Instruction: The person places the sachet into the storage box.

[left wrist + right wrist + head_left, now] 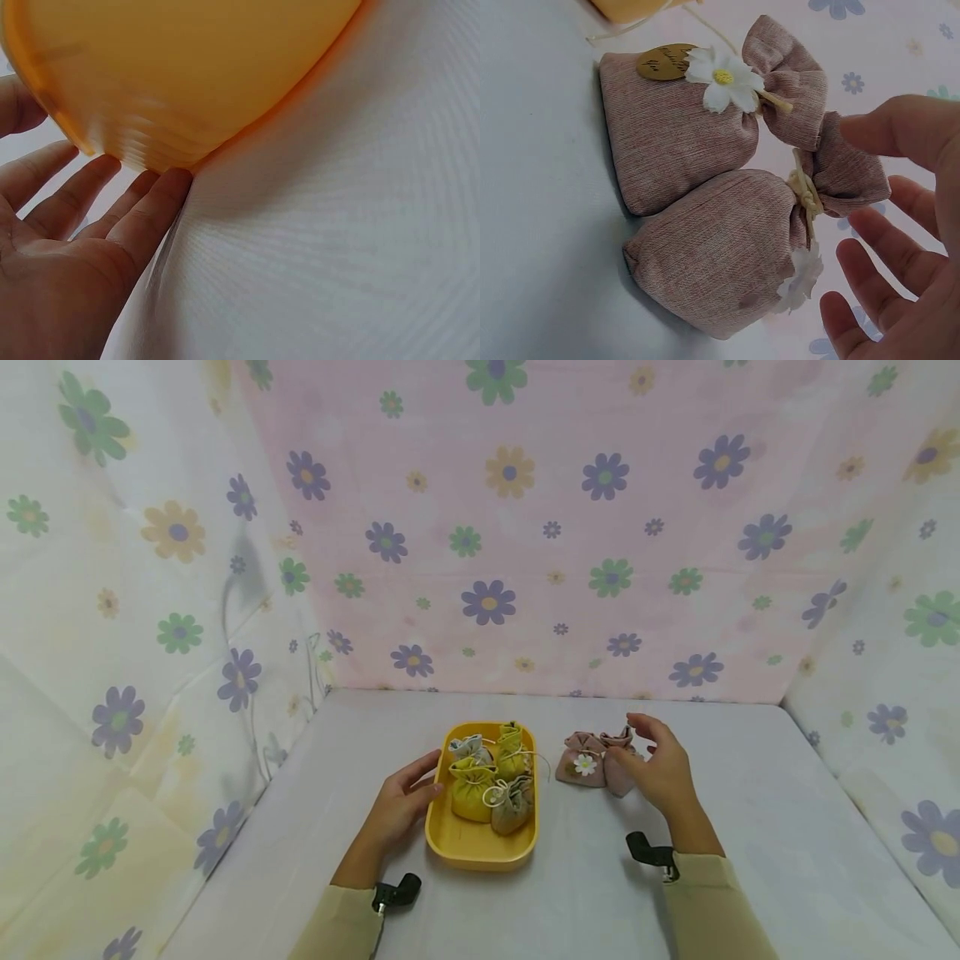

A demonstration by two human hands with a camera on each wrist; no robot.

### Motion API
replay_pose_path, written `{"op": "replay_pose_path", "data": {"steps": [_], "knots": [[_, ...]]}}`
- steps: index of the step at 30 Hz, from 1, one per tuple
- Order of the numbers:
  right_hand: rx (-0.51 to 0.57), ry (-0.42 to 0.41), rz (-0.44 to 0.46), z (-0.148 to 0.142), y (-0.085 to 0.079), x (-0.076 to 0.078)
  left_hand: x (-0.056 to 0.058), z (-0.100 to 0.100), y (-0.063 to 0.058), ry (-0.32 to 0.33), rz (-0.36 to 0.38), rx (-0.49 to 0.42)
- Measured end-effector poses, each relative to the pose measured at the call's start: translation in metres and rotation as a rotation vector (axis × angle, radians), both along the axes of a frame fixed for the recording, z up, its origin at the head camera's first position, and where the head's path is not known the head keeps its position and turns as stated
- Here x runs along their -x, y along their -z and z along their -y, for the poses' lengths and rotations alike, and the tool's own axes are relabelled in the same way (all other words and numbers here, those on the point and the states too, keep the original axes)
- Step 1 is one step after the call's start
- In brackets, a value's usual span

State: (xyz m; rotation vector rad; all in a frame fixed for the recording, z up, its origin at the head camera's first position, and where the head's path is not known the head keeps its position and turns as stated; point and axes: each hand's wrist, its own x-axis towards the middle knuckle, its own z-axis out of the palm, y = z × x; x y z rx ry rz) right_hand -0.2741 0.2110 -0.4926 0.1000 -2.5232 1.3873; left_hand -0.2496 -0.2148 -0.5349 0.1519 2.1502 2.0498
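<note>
My left hand (405, 797) rests against the left side of a yellow tray (480, 857); in the left wrist view its fairly straight fingers (71, 191) touch the outer wall. Inside the tray sit two yellow-green drawstring pouches (472, 793), a pale patterned pouch (468, 747) and a grey-brown pouch (512, 806). To the right, two dusty-pink drawstring pouches stand side by side. One pink pouch (679, 127) bears a white flower and an oval tag. Around the gathered top of the other pink pouch (716, 247), my right hand (663, 768) spreads its thumb and fingers; firm contact is unclear.
A white-covered table (577, 885) lies beneath everything. Flower-printed cloth (555, 560) hangs behind the table and at both sides. The tray stands left of the pink pouches, with a narrow gap between. A thin white cord (543, 764) trails over the tray's right rim.
</note>
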Motion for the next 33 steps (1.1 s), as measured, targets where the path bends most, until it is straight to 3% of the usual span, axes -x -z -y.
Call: {"op": "replay_pose_path", "data": {"steps": [12,22,33], "knots": [[0.014,0.054,-0.011,-0.001,0.007,0.000,0.000,-0.001,-0.001,-0.003,0.001,0.001],[0.063,0.131,0.057,0.001,0.000,-0.003,0.000,0.000,0.000,-0.013,0.020,-0.005],[0.070,0.164,0.007,0.000,-0.005,-0.004,-0.001,-0.002,-0.002,-0.008,0.005,0.006]]}}
